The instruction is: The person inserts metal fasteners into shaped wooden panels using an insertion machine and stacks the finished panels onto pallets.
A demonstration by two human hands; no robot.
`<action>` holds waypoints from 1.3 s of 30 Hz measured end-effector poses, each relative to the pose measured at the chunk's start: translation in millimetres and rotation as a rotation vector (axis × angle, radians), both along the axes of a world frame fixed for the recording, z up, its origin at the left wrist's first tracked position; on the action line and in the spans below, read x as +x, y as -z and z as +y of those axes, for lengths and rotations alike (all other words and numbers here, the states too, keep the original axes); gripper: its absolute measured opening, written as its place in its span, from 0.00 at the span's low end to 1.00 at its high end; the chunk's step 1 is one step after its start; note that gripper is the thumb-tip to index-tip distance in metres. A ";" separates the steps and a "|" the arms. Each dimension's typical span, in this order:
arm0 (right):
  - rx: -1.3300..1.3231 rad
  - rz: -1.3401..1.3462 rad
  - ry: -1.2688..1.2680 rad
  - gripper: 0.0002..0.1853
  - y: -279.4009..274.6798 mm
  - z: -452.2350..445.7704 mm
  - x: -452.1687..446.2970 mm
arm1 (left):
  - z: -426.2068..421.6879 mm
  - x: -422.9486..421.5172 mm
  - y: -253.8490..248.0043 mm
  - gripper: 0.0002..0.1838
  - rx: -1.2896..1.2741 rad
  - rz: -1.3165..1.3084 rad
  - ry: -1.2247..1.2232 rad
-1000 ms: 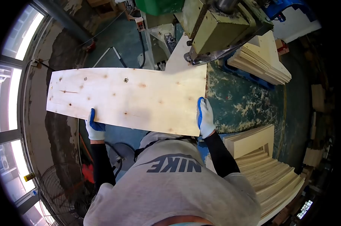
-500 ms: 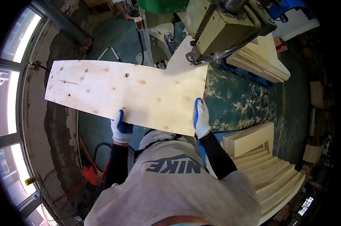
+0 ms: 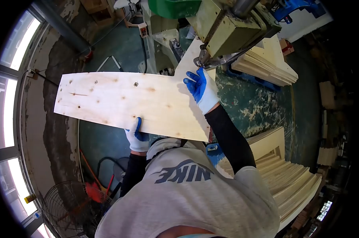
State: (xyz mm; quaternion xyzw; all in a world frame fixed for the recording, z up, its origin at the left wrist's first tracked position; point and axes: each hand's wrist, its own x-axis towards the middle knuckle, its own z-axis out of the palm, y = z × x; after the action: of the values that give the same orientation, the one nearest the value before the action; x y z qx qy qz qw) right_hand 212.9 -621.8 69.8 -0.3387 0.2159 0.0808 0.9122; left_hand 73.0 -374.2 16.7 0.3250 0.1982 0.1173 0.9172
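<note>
A pale, knotty plywood panel lies broad in front of me, its far arm reaching under the head of an olive-green machine. My left hand, in a white glove with blue coating, grips the panel's near edge, thumb on top and fingers underneath, out of sight. My right hand, gloved the same way, is raised over the panel's right part with its blue palm showing and fingers apart. Its fingertips are close to the metal fitting below the machine head; whether they touch it I cannot tell.
Cut plywood pieces are stacked at the right rear, and another stack of plywood stands by my right side. A wire-cage fan is at the lower left, beside windows. Sawdust covers the green surface on the right.
My right hand has left the panel's right edge and moved up and forward to the machine head. The left hand keeps its hold; the panel appears slightly turned and shifted in view.
</note>
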 end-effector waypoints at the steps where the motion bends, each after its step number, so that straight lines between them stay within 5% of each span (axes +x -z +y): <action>1: 0.004 0.036 0.055 0.21 -2.2 7.2 10.0 | -1.3 0.6 0.1 0.29 0.023 -0.002 -0.006; 8: 0.127 0.069 0.298 0.15 11.1 28.5 33.0 | -3.2 -2.1 -1.0 0.30 0.107 -0.042 -0.028; 12: 0.190 0.039 -0.057 0.14 2.4 37.7 -15.2 | -0.1 2.6 6.1 0.30 0.172 -0.084 -0.042; 15: -0.124 -0.241 -0.173 0.15 -39.5 39.3 -54.6 | 7.3 -5.5 9.3 0.34 0.187 -0.070 0.017; 19: -0.883 -1.187 0.387 0.23 -152.2 -48.9 -40.7 | -1.5 -6.1 -1.5 0.31 0.147 -0.191 0.071; 23: -1.040 -1.370 1.013 0.17 -339.1 -114.6 0.0 | -1.6 -7.1 1.0 0.35 0.144 -0.229 0.048; 27: -1.620 -1.084 0.977 0.20 -430.3 -172.3 51.2 | -5.2 -5.2 2.1 0.36 0.186 -0.237 0.024; 29: -1.744 -0.978 1.064 0.33 -422.0 -190.6 55.1 | 0.7 -3.5 1.3 0.36 0.217 -0.239 0.005; 30: -1.971 -1.024 1.230 0.18 -403.2 -210.9 49.3 | 0.3 -2.4 0.2 0.35 0.214 -0.237 0.003; 32: -1.477 -1.164 1.322 0.22 -339.0 -203.0 33.0 | -4.2 -6.0 -3.1 0.35 0.197 -0.236 0.023; 35: -1.102 -0.871 1.083 0.16 -188.9 -181.2 -5.0 | 3.2 -5.6 -2.5 0.34 0.215 -0.194 0.029; 39: -0.900 -0.202 0.359 0.18 -10.7 -117.9 -107.2 | 14.1 -8.6 6.3 0.33 0.203 -0.109 0.009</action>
State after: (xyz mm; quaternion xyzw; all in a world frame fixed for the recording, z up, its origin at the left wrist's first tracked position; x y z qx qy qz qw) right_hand 105.7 -739.7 80.5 -0.6626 0.1947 -0.2119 0.6915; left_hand 64.4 -360.1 10.4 0.4104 0.1337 0.1502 0.8895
